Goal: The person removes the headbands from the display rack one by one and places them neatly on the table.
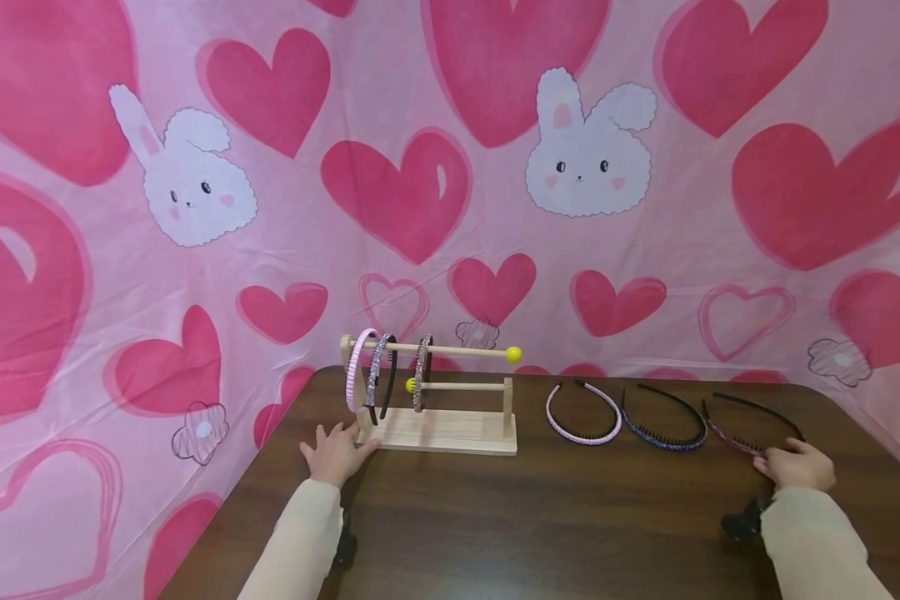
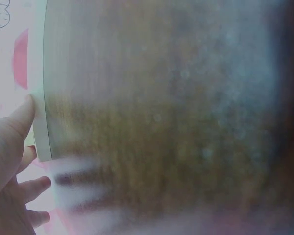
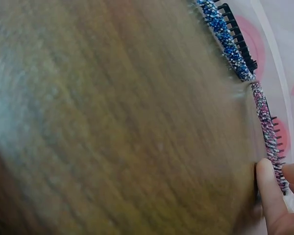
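My left hand [image 1: 335, 457] touches the left end of a pale wooden headband stand [image 1: 450, 433], its fingers spread. In the left wrist view, the thumb lies against the edge of the stand's base [image 2: 41, 122]. On the stand's upper bar hang a pink-and-white headband [image 1: 355, 372], a silver glitter headband [image 1: 376, 375] and, farther right, a brownish glitter headband [image 1: 420, 375]. At the table's right, my right hand [image 1: 798, 468] pinches a pink-and-silver glitter headband [image 3: 266, 120] by its near right side, between thumb and finger. The band rests on the tabletop.
Left of the pinched headband lie a blue glitter headband [image 1: 663, 442] and a lilac headband [image 1: 585, 437]. The stand's bars end in yellow balls [image 1: 513, 354]. Behind the dark wooden table [image 1: 540, 525] hangs a pink cloth [image 1: 495, 225] with hearts and rabbits.
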`<state>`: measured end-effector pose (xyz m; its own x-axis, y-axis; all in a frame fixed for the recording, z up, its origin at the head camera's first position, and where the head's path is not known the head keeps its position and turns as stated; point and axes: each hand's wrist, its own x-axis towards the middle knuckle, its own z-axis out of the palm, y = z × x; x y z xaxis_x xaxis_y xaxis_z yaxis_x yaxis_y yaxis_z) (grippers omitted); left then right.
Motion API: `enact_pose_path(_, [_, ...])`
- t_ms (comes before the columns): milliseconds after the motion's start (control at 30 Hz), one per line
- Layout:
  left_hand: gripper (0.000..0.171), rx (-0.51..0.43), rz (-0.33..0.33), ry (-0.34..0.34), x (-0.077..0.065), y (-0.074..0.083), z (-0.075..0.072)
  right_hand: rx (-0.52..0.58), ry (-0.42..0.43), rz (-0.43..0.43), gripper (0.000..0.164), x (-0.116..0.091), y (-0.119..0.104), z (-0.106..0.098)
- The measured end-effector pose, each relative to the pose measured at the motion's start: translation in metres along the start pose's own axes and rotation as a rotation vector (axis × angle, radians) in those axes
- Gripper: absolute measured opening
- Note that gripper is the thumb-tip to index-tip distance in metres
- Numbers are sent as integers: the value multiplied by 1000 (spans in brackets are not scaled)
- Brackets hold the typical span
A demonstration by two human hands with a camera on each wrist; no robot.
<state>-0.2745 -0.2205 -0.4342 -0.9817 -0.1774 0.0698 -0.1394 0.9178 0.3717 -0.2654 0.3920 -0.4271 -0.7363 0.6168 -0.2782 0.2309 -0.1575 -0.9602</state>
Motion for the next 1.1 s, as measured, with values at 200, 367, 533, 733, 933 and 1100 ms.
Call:
enact_pose_path(200, [66,3,2,1,0,0,0,-58,-38,-66,66,1,1,2])
enact_pose_path(367, [66,4,3,-2,0,-1,0,-121,-36,-124,66,-1,-5,6])
enact_pose_path(533, [66,10,3,-1,0,-1,0,-269,-75,-261,60,-1,-12,15])
enact_pose_path(733, [66,7,-6,-11,0,-2,1,-394,-180,-299,65,4,-10,20])
enact_pose_path(933, [66,8,-2,-8,1,-2,2,-443,-227,-366,66,5,-8,23])
enact_pose_path(1100, [66,3,-2,-2,2,-1,2,-438,-358,-523,64,-1,-22,34])
